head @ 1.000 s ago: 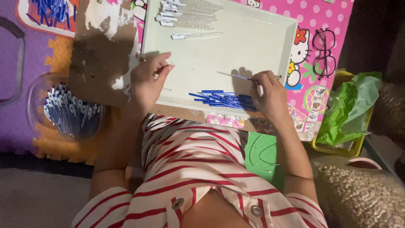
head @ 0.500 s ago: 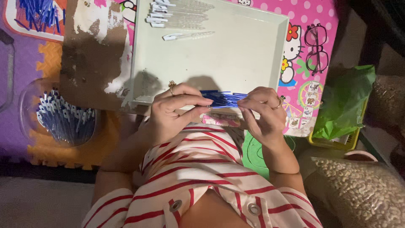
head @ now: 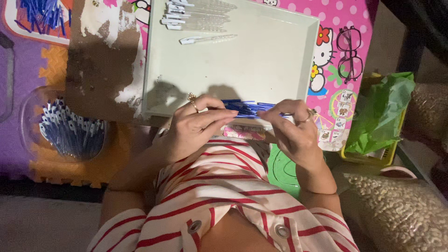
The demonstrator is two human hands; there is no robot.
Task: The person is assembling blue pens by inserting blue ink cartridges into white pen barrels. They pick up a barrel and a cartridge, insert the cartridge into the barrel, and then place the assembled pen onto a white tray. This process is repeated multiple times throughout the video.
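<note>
Both hands mid-frame: left hand & right hand fingers pinched on blue refills at tray edge, for sorting.

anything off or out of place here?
One clear pen barrel lies alone and slanted on the pale tray, apart from the neat row of barrels at its top edge. Nothing spilled or damaged.

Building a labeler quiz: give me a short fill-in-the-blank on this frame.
1. Both hands, left hand and right hand, meet over a pile of thin ____ refills.
2. The refills lie on a pale ____.
3. A pair of ____ rests on the pink mat right of the tray.
4. The crumpled bag is ____.

Missing: blue; tray; glasses; green
</note>
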